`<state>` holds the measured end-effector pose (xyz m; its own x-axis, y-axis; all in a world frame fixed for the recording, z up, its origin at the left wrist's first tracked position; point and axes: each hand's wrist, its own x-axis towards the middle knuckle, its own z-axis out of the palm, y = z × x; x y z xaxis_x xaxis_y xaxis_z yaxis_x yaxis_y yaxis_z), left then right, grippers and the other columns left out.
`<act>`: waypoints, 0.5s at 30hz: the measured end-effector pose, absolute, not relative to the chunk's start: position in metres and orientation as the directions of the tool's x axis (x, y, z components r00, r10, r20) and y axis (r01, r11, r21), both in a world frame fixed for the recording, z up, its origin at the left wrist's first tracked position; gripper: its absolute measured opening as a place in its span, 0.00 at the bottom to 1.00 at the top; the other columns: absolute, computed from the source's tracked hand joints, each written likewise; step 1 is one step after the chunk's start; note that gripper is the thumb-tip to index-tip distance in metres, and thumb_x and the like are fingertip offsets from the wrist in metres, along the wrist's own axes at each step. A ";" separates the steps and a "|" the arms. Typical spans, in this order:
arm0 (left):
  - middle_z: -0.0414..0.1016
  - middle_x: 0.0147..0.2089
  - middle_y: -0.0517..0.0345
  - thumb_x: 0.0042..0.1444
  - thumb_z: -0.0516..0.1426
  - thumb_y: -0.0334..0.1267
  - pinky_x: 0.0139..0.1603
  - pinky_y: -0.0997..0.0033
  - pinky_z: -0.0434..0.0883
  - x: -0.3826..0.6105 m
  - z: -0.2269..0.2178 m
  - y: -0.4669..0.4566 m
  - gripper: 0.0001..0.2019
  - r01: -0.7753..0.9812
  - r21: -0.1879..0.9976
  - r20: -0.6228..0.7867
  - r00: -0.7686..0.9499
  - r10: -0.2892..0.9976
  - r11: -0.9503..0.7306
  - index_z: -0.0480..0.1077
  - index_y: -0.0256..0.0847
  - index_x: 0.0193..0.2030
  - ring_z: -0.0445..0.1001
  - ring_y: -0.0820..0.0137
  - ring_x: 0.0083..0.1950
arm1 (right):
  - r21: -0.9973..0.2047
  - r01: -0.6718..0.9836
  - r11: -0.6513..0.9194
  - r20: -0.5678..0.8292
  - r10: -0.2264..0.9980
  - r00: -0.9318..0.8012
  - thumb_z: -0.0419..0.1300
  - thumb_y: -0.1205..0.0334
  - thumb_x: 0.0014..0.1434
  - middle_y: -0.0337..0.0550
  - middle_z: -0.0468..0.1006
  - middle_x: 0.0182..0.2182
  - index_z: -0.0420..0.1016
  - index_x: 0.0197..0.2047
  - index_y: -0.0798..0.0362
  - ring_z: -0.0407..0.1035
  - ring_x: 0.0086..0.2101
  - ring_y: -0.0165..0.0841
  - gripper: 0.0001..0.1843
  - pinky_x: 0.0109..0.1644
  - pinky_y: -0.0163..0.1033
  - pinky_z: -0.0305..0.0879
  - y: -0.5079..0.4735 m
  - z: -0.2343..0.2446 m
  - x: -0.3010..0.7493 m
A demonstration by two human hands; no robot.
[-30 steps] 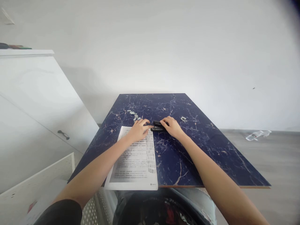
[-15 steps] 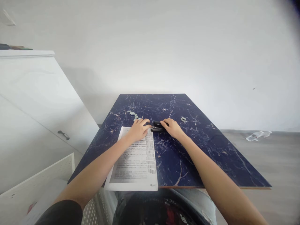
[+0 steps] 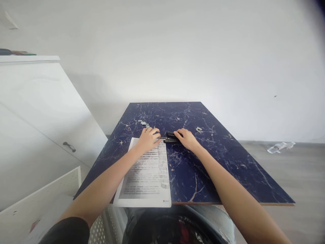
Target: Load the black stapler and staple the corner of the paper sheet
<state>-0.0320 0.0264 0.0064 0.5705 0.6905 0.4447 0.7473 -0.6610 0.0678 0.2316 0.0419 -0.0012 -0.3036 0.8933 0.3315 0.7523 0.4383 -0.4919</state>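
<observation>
A black stapler (image 3: pixel 170 135) lies on the dark blue marbled table (image 3: pixel 203 173), its body parted so that metal shows between the two black halves. My right hand (image 3: pixel 186 138) is closed over its right end, thumb on top. My left hand (image 3: pixel 149 139) is closed at the other end, thumb and fingers together at a thin metal slide (image 3: pixel 163 138) that sticks out to the left. The fingertips partly hide that slide. Under my left hand and forearm rests a printed sheet of paper (image 3: pixel 144 179), its lower edge reaching past the table's front edge.
Several small pale staple strips (image 3: pixel 144 123) lie beyond my left hand. Another small pale piece (image 3: pixel 198 129) is at the right. A white cabinet (image 3: pixel 38 118) stands left of the table, a white wall behind. Clear plastic packaging (image 3: pixel 280 147) is on the floor.
My left hand has shifted slightly left, away from the stapler, and the metal slide now sticks out further. My right hand stays on the stapler.
</observation>
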 end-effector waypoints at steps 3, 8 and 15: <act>0.73 0.57 0.50 0.64 0.57 0.44 0.57 0.50 0.59 -0.034 0.007 0.028 0.09 0.755 0.081 0.445 0.556 0.702 -0.650 0.76 0.44 0.38 0.67 0.55 0.54 | -0.491 0.757 0.430 0.321 0.898 -0.302 0.47 0.45 0.72 0.45 0.76 0.34 0.76 0.38 0.51 0.69 0.37 0.36 0.24 0.45 0.38 0.60 0.041 0.000 0.232; 0.73 0.57 0.52 0.63 0.59 0.42 0.56 0.51 0.58 -0.037 0.007 0.031 0.06 0.743 0.081 0.439 0.572 0.693 -0.665 0.74 0.44 0.38 0.67 0.55 0.54 | -0.482 0.760 0.437 0.331 0.893 -0.303 0.47 0.45 0.72 0.44 0.76 0.34 0.77 0.38 0.51 0.69 0.37 0.36 0.24 0.44 0.38 0.60 0.042 0.000 0.232; 0.79 0.44 0.53 0.66 0.55 0.41 0.51 0.57 0.58 -0.039 0.003 0.035 0.07 0.729 0.187 0.340 0.580 0.740 -0.658 0.72 0.43 0.39 0.69 0.59 0.49 | -0.482 0.756 0.443 0.323 0.892 -0.317 0.47 0.45 0.72 0.45 0.76 0.34 0.77 0.38 0.51 0.69 0.37 0.36 0.24 0.44 0.38 0.60 0.044 -0.003 0.233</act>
<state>-0.0386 0.0345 0.0032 0.5803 0.7399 0.3403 0.7294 -0.6580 0.1870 0.2334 0.0439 -0.0029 -0.3171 0.8918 0.3226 0.7555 0.4432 -0.4825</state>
